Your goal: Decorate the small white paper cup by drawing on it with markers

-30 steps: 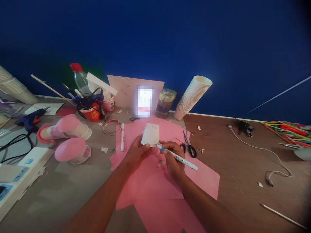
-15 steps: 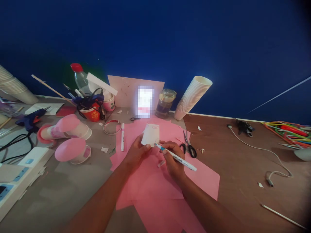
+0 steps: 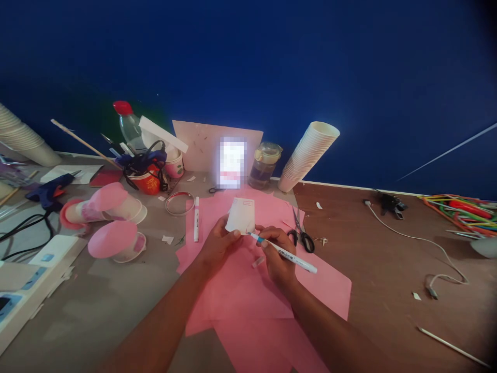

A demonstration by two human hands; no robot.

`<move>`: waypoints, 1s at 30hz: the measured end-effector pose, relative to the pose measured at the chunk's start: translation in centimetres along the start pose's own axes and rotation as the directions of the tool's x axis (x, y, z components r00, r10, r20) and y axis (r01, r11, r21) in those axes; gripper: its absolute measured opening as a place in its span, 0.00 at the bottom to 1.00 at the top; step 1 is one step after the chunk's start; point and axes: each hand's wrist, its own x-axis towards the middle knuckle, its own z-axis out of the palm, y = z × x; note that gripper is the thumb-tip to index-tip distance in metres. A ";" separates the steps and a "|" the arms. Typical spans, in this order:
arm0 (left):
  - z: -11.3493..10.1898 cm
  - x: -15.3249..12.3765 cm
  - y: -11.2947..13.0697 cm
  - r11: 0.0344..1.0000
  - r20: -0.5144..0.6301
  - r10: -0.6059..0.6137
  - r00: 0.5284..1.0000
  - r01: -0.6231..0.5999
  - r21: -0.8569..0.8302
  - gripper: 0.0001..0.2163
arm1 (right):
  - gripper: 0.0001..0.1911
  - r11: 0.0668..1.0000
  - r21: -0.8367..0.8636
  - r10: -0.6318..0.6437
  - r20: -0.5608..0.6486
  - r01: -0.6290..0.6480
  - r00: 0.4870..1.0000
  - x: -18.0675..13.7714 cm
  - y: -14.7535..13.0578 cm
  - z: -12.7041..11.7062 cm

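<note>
Fingers of the left hand (image 3: 217, 247) pinched a small white card (image 3: 240, 216) at frame center, above pink paper (image 3: 248, 290). Right hand (image 3: 276, 256) gripped a marker (image 3: 285, 254), tip touching the card's lower right corner. Scissors (image 3: 301, 233) lay just right.

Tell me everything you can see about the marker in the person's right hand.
The marker is a slim white pen, plastic by its look, with small dark print along the barrel and a blue band near the tip. The right hand pinches it close to the tip, the barrel slanting down to the right. Its tip meets the lower right corner of the white card that the left hand holds above the pink paper.
</note>
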 end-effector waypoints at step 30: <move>0.0 0.2 0.0 0.999 0.007 0.047 0.999 -0.047 -0.020 0.20 | 0.01 0.992 0.116 0.056 -0.034 -0.051 0.998 0.4 0.7 -0.2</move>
